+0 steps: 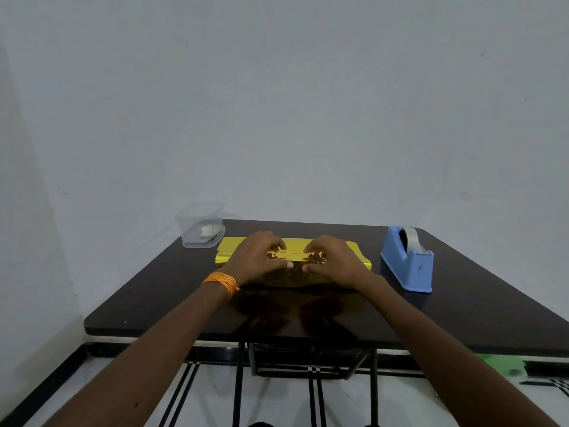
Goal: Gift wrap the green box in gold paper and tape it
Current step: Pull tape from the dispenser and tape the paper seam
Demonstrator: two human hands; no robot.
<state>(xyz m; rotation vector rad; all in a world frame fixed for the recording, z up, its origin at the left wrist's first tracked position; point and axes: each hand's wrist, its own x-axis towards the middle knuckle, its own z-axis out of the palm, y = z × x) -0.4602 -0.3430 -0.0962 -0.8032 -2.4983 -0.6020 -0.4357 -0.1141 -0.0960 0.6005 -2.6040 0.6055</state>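
Gold paper point(229, 252) covers the box in the middle of the dark table; none of the green box shows. The paper's two edges meet in a seam along the top. My left hand point(257, 257) lies on the left half of the package, fingers curled down onto the top by the seam, thumb against the near side. My right hand point(334, 258) mirrors it on the right half, fingertips at the seam and thumb on the near face. The two thumbs nearly touch. A blue tape dispenser point(408, 260) with a grey roll stands to the right of the package.
A clear plastic container point(200, 226) with something white inside stands at the table's point(154, 303) far left corner. A pale wall rises close behind the table. Below the near edge are black table legs and a tiled floor.
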